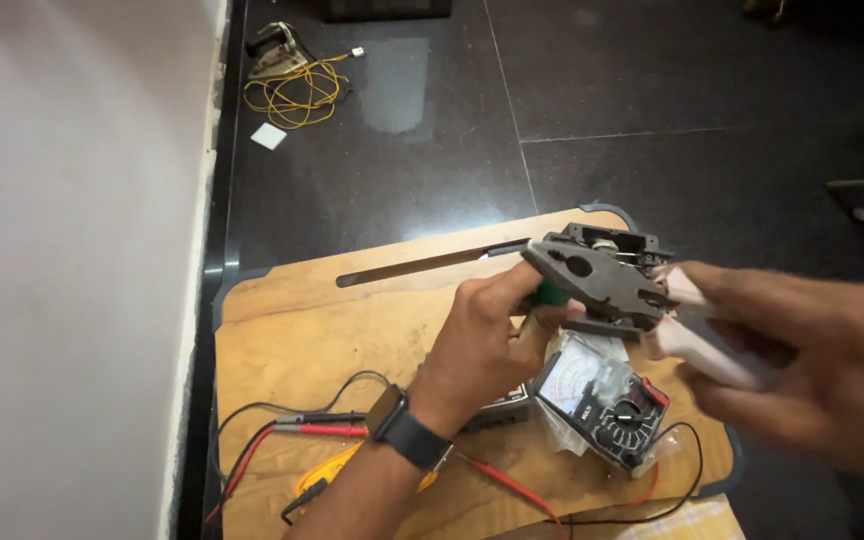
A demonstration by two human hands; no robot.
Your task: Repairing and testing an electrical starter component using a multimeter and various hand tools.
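Observation:
My left hand point(487, 335), with a dark watch on its wrist, grips a green-handled tool point(549, 294) whose tip is hidden against a dark grey iron base with exposed parts point(597, 272). My right hand point(812, 365) is blurred and holds the iron's pale pink handle point(697, 335), keeping the iron tilted above a small wooden table point(302, 330). An analog multimeter point(607, 400) in a clear plastic wrap lies on the table just under the iron.
Red and black test leads point(317, 425) trail over the table's left and front. A yellow tool point(337, 470) lies by my forearm. On the dark tiled floor lie a coil of yellow wire point(297, 95) and a white square point(268, 136). A pale wall point(72, 250) stands at left.

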